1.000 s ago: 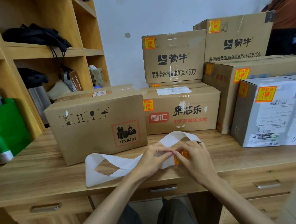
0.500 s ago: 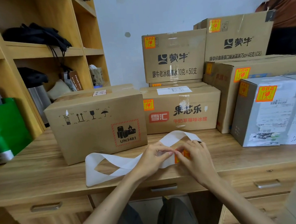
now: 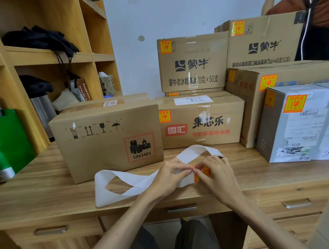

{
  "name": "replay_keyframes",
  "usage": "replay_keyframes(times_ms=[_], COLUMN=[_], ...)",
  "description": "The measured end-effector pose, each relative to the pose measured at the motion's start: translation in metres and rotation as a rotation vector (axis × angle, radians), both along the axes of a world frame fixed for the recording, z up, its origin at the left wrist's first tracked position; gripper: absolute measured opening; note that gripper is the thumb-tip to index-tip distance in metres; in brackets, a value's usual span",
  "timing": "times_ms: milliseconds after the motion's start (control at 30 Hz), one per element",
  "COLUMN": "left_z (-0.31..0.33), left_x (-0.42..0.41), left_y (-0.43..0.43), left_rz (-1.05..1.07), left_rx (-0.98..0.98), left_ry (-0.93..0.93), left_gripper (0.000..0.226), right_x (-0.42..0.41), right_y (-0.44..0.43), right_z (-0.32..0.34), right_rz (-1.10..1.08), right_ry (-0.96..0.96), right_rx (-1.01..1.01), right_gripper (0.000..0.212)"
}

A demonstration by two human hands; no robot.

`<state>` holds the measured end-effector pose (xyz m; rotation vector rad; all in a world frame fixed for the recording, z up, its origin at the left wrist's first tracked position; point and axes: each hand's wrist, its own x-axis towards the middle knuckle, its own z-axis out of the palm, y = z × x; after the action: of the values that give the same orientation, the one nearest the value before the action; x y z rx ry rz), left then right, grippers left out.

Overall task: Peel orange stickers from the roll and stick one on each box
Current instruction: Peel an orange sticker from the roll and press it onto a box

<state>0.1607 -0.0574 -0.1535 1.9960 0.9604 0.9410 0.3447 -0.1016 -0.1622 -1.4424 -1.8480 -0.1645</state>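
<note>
1. I'm reading this as the peel step. Both hands are meeting over the front edge of the desk, working an orange sticker off its backing.
2. Grip: the left hand is pinching the white backing strip between thumb and fingertips. The right hand is curling its fingertips onto the sticker and nipping at its edge. Neither hand is loose.
3. The sticker is sitting right between the two sets of fingertips, just in front of the UN3481 box. The used-up strip is trailing left in a twisted loop across the desk and arching back behind the hands. The roll itself is mostly hiding under the right hand, so I'm not calling its shape.
4. Next move, I'm guessing: get the sticker fully off without it folding onto itself, then carry it to the UN3481 box. Its front is showing no orange label, while the snow-ice-cream box beside it and the others on the right are already wearing theirs, mostly up in a front corner.
5. Looks: small, bright orange with red print, mostly covered by fingers. It's thin and floppy by the look of it, so it'll probably be curling once it's free.
</note>
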Motion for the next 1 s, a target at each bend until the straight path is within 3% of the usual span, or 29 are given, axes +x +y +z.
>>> replay_keyframes(times_ms=[333, 1000], left_z=[-0.006, -0.006], left_x=[0.000, -0.004], left_y=[0.001, 0.006], left_rz=[0.071, 0.204], left_rx=[-0.037, -0.087], left_ry=[0.005, -0.034], left_gripper=[0.015, 0.012], right_x=[0.003, 0.042], right_y=[-0.003, -0.022], right_z=[-0.002, 0.030], right_rz=[-0.012, 0.183], right_ry=[0.001, 0.533], right_rx=[-0.019, -0.330], right_gripper=[0.013, 0.017])
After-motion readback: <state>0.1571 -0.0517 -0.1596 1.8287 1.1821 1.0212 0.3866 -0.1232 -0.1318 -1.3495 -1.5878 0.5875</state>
